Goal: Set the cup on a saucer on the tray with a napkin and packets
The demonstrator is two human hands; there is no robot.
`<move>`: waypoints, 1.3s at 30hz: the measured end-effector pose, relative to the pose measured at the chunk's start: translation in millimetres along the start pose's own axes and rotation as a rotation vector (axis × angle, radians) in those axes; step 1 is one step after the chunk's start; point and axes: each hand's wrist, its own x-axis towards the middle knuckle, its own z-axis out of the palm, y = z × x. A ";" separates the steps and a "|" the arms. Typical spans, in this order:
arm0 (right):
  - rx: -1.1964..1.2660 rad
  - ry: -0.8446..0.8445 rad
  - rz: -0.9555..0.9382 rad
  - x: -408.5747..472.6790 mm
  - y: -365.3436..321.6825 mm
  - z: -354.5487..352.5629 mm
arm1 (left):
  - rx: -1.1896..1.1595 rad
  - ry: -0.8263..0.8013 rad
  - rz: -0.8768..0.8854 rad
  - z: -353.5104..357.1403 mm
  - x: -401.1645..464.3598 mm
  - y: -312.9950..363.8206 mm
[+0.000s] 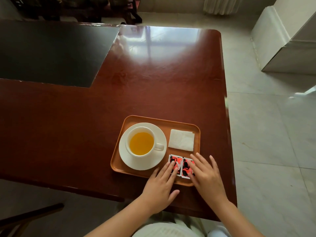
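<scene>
A: So we've got the orange tray near the table's right edge. White cup of yellow drink sits on its saucer in the left half, folded napkin at far right.

B: Yep, and the two red packets lie side by side at near right. Our left hand and right hand rest flat, fingers spread, fingertips pressing on the packets, not gripping anything.

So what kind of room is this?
Probably an office or meeting room: a big glossy wooden table with a dark inset panel, a tiled floor, and a tea tray set out for serving.
</scene>
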 end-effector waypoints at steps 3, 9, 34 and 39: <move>-0.054 -0.041 0.005 -10.6 -2.8 6.2 | 0.001 0.019 0.008 0.5 0.3 -0.4; -0.098 -0.017 0.028 -5.2 -5.1 8.5 | 0.016 -0.007 -0.041 4.7 0.2 -2.8; -0.107 0.024 0.049 1.5 -9.0 13.3 | 0.033 0.003 -0.043 -1.8 1.9 -5.4; -0.075 0.030 0.062 2.9 -11.2 8.6 | 0.032 0.034 -0.036 -12.5 2.4 -3.2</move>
